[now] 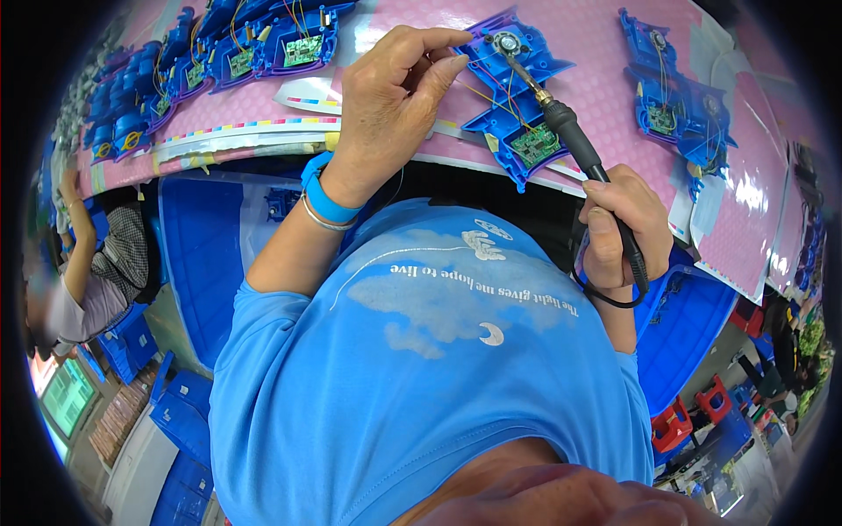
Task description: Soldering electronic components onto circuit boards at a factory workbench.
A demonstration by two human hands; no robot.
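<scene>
A soldering iron (574, 136) with a black handle is gripped in my right hand (627, 223). Its metal tip touches or nearly touches a round metal speaker (507, 44) in a blue plastic housing half (535, 66). Beside the speaker, my left hand (395, 96) pinches what looks like a thin wire at the housing's left edge; the fingertips partly hide it. Thin coloured wires run from there to a green circuit board (535, 143) in the housing's lower part.
More wired blue housings (303, 48) lie in rows at the left, and another open housing (675, 105) lies at the right. Pink sheeting (605, 79) covers the table. Blue bins (197, 263) stand below its edge. A co-worker's arm (81, 232) shows at the far left.
</scene>
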